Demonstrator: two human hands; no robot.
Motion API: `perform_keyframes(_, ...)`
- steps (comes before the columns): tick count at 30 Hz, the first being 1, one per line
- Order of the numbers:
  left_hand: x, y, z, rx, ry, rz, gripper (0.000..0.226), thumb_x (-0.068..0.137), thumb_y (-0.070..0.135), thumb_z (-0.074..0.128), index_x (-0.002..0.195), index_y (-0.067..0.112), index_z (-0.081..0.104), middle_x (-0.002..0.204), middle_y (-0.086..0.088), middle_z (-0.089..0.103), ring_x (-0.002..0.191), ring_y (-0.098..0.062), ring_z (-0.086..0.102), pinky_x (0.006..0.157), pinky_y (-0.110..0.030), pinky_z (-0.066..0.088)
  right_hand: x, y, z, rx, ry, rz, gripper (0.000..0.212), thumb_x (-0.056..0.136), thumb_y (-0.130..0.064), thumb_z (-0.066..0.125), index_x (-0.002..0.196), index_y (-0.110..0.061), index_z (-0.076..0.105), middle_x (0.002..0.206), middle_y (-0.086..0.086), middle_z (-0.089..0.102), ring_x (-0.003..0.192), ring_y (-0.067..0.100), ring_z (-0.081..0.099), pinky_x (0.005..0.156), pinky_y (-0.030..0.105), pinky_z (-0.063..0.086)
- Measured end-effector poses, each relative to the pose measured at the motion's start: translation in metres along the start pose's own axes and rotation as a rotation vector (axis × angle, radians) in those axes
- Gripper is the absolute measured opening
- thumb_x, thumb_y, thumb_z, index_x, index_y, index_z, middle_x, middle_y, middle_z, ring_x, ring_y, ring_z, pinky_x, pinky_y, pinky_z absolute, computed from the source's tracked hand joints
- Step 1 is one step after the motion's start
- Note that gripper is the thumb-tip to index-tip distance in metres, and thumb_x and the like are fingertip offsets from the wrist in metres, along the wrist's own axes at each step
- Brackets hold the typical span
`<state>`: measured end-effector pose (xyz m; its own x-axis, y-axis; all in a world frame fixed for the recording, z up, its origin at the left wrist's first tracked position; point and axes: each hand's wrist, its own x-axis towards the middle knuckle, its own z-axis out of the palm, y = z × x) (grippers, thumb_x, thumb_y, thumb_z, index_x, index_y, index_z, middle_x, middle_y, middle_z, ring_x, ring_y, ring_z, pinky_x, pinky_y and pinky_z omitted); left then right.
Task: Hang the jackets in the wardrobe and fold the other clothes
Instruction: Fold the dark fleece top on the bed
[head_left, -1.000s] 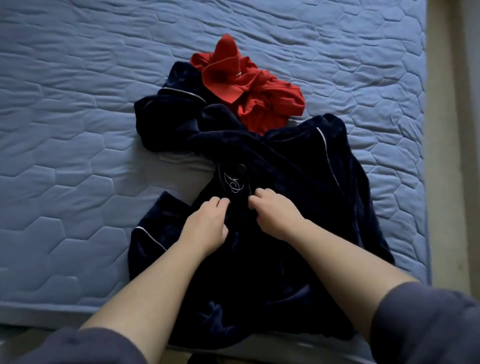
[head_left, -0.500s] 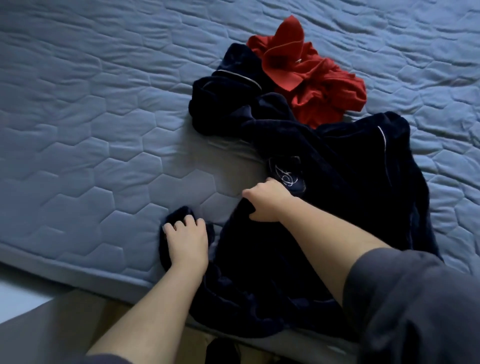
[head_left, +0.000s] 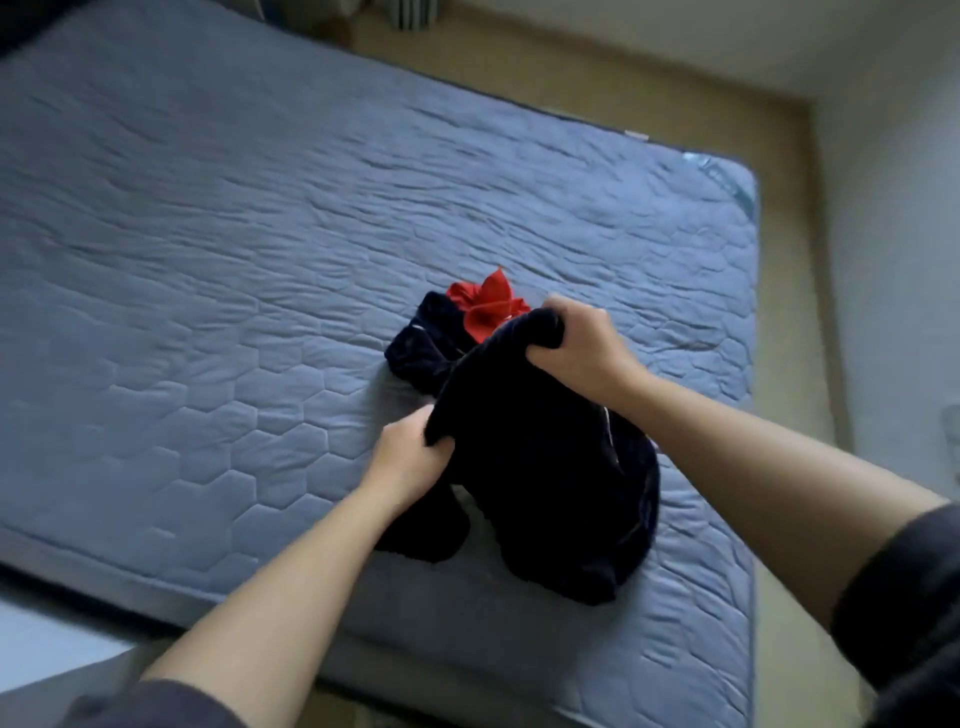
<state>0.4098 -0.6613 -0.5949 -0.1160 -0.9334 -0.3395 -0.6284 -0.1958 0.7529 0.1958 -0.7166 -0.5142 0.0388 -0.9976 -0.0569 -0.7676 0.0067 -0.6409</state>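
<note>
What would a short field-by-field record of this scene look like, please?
surface: blue quilted mattress
dark garment: crumpled near the mattress's near edge, its upper part bunched between both hands
red garment: crumpled on the mattress just behind the dark one, partly hidden by it
left hand: grips the dark garment's nearer end
right hand: grips its farther end
progress: neither garment is folded

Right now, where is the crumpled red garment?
In the head view, the crumpled red garment lies on the blue quilted mattress, behind the dark navy garment, left of the right hand.
</note>
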Motion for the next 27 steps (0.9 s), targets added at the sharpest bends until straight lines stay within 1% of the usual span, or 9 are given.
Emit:
perform_keyframes(2,-0.013,0.052,-0.045,0.054,-0.012,0.103,0.012,0.074,0.025,0.062,0.079,0.018,0.053,0.073,-0.002,0.061,0.078,-0.027,0.061,0.059,-0.028,0.031,-0.01,-0.035,-0.058,-0.071,0.022,-0.052,0.021,0.071,-0.018,0.07,0.075,-0.021,0.05,0.067,-0.003,0.054,0.071,0.017,0.053,0.06,0.028,0.033)
perform_keyframes(4,-0.034,0.113,-0.084,-0.017,-0.026,0.199,0.026,0.065,0.038,0.063,0.083,0.026,0.048,0.073,0.01,0.057,0.071,-0.011,0.058,0.058,-0.022,0.036,-0.024,-0.076,-0.107,-0.088,0.047,-0.102,0.021,0.071,-0.019,0.07,0.075,-0.018,0.05,0.068,0.0,0.054,0.072,0.022,0.055,0.059,0.031,0.034)
perform_keyframes(7,-0.069,0.199,-0.124,-0.058,0.023,0.368,0.043,0.068,0.039,0.07,0.107,0.029,0.053,0.087,0.008,0.063,0.076,-0.005,0.058,0.069,-0.023,0.042,-0.047,-0.14,-0.168,-0.087,0.094,-0.179,0.02,0.071,-0.02,0.07,0.075,-0.018,0.051,0.064,-0.007,0.05,0.07,0.021,0.051,0.056,0.03,0.03)
perform_keyframes(11,-0.107,0.287,-0.192,-0.016,0.213,0.624,0.001,0.086,0.015,0.064,0.087,0.014,0.064,0.072,-0.002,0.064,0.068,-0.009,0.055,0.064,-0.019,0.041,-0.083,-0.196,-0.25,-0.122,0.11,-0.222,0.034,0.07,-0.034,0.081,0.079,-0.017,0.053,0.068,-0.006,0.052,0.064,0.015,0.048,0.058,0.027,0.031)
perform_keyframes(15,-0.146,0.368,-0.261,0.162,0.345,0.897,0.008,0.082,0.016,0.058,0.086,0.016,0.065,0.074,0.004,0.063,0.069,-0.002,0.053,0.065,-0.012,0.039,-0.119,-0.219,-0.312,-0.284,-0.054,-0.124,0.037,0.067,-0.037,0.083,0.063,-0.03,0.047,0.065,-0.012,0.051,0.065,0.01,0.048,0.06,0.025,0.037)
perform_keyframes(18,-0.169,0.411,-0.306,0.153,0.508,0.942,0.01,0.084,0.017,0.056,0.087,0.017,0.066,0.073,0.005,0.061,0.065,0.0,0.052,0.061,-0.004,0.035,-0.138,-0.219,-0.339,-0.292,-0.136,-0.005,0.032,0.07,-0.032,0.082,0.062,-0.022,0.053,0.066,-0.005,0.06,0.062,0.011,0.055,0.061,0.026,0.044)
perform_keyframes(20,-0.18,0.427,-0.335,0.161,0.61,0.939,0.013,0.084,0.015,0.054,0.087,0.019,0.066,0.074,0.006,0.06,0.068,-0.004,0.053,0.059,-0.009,0.032,-0.153,-0.209,-0.354,-0.356,-0.138,0.081,0.028,0.069,-0.034,0.081,0.064,-0.023,0.055,0.068,-0.006,0.061,0.065,0.013,0.058,0.063,0.025,0.046)
perform_keyframes(23,-0.19,0.434,-0.365,0.268,0.692,0.887,0.019,0.084,0.009,0.053,0.094,0.015,0.069,0.085,-0.008,0.067,0.085,-0.026,0.061,0.07,-0.023,0.033,-0.172,-0.196,-0.375,-0.389,0.076,0.127,0.019,0.072,-0.026,0.072,0.072,-0.026,0.053,0.075,-0.007,0.057,0.077,0.017,0.057,0.063,0.024,0.043)
perform_keyframes(27,-0.195,0.425,-0.384,0.245,0.723,0.77,0.023,0.084,0.003,0.052,0.097,0.009,0.069,0.093,-0.019,0.069,0.092,-0.033,0.062,0.071,-0.024,0.034,-0.185,-0.196,-0.396,-0.317,0.324,0.176,0.009,0.075,-0.017,0.057,0.072,-0.022,0.05,0.079,-0.001,0.057,0.078,0.022,0.057,0.062,0.027,0.039)
